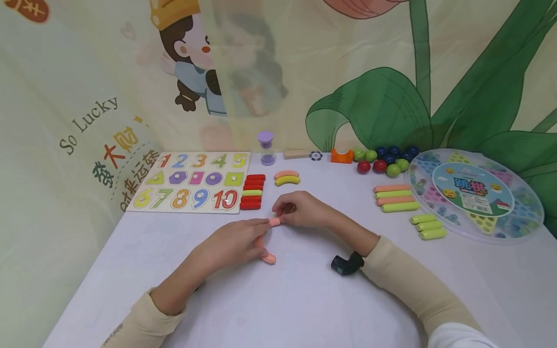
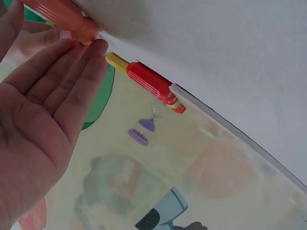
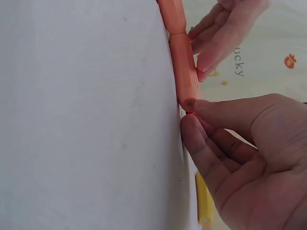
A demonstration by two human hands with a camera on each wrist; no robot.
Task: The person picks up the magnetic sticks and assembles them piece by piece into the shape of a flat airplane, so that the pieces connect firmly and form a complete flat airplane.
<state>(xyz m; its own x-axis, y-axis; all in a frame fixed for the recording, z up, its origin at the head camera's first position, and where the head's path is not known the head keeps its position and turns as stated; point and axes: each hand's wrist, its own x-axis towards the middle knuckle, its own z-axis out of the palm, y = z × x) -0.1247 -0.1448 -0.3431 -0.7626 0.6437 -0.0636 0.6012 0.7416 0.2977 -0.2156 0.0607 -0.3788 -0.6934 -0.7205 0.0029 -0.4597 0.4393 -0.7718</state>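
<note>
A bent row of salmon-coloured ribbed plastic pieces (image 1: 270, 259) lies on the white cloth between the hands. My left hand (image 1: 230, 245) stretches along these pieces, its straight fingers touching them and partly hiding the row. In the left wrist view, the left palm (image 2: 36, 120) shows, with fingertips against a salmon piece (image 2: 60, 14). At the far end of the row, my right hand (image 1: 304, 209) pinches the tip of a salmon piece (image 3: 183, 72) between thumb and curled index finger. Its other fingers curl in behind.
A number puzzle board (image 1: 209, 181), red pieces (image 1: 251, 205) and an hourglass (image 1: 267, 150) stand beyond the hands. Rightward lie coloured balls (image 1: 379, 166), yellow-green pieces (image 1: 400, 207) and a round game box (image 1: 528, 212). A black bent object (image 1: 344, 266) sits by the right wrist.
</note>
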